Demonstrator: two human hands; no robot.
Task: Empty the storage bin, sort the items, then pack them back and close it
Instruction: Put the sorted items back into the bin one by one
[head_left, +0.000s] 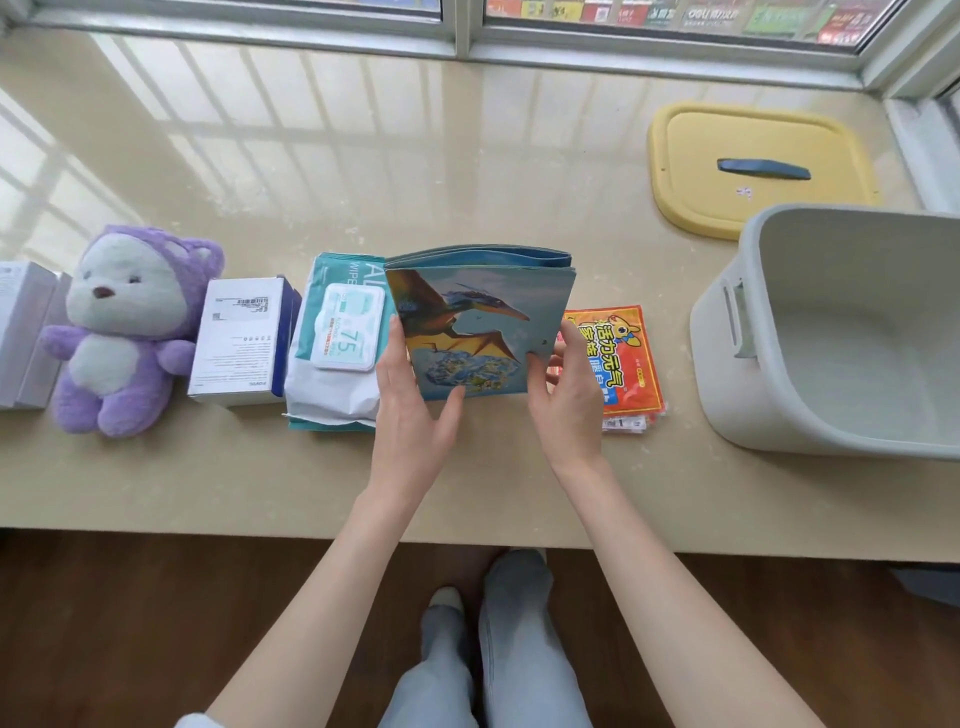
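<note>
A blue dinosaur picture book stands tilted above the counter at the centre. My left hand holds its left edge and near corner, and my right hand grips its right edge. The grey storage bin lies tipped toward me at the right, with nothing visible inside. Its yellow lid with a dark handle lies flat behind it. Along the counter lie orange-red packets, a wet wipes pack, a white box and a purple plush bear.
Another pale box sits at the far left edge. A window frame runs along the back of the beige counter. The counter's front edge is close to my legs, above a wooden floor.
</note>
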